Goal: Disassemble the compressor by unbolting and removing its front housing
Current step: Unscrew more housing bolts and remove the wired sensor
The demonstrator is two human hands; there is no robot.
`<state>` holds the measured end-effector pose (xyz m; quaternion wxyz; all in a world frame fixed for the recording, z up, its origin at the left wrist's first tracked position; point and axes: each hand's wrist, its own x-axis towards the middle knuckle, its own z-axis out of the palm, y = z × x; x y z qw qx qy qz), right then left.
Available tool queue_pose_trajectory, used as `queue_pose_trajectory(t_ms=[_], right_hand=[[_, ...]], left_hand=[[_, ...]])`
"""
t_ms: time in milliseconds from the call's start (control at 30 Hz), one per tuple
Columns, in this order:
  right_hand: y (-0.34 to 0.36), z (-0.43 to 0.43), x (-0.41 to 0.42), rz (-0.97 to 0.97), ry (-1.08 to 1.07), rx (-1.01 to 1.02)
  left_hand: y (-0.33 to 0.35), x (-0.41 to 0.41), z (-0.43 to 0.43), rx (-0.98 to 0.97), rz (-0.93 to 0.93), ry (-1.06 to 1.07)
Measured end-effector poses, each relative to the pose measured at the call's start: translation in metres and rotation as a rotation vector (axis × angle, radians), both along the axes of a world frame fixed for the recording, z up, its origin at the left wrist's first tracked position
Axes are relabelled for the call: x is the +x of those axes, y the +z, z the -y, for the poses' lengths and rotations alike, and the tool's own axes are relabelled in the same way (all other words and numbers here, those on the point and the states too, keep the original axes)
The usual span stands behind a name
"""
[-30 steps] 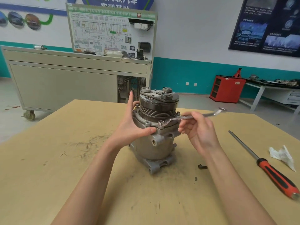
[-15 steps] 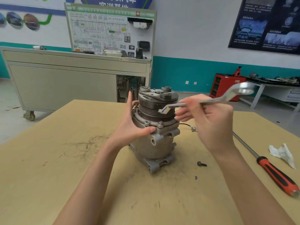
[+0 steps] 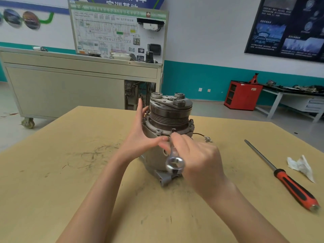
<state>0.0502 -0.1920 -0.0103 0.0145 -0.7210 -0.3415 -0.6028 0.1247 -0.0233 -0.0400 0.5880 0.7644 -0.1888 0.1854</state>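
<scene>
Table [image 3: 70,172]: one, a scuffed tan board; the compressor stands at its middle.
Compressor [image 3: 168,118]: one, upright, with a grey cast body, a dark grooved pulley and three round bosses on top.
Left hand [image 3: 140,139]: straight fingers brace its left side, thumb across the front.
Right hand [image 3: 198,158]: grips the wrench.
Screwdriver [image 3: 287,179]: one, red-black handle, lying well to the right.
Wrench [image 3: 174,160]: one; raised high on the right half a second ago, now lowered to the front flange, ring end toward the camera.
Rag [image 3: 300,166]: one, white and crumpled.
</scene>
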Motion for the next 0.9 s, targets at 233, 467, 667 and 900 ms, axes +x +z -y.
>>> queue_pose_trajectory(t_ms=[233, 467, 667, 900], right_hand=[[0.001, 0.041, 0.056, -1.259, 0.896, 1.132], [0.021, 0.047, 0.092, -1.574, 1.027, 1.148], [0.027, 0.043, 0.040, -0.791, 0.760, 0.948], [0.015, 0.014, 0.008, -0.010, 0.153, 0.016]], left_hand=[[-0.007, -0.004, 0.003, 0.009, 0.004, 0.134], [-0.010, 0.001, 0.002, -0.020, 0.001, 0.109], [-0.008, -0.002, 0.003, -0.018, -0.031, 0.119], [-0.005, -0.005, 0.004, 0.017, -0.036, 0.139]])
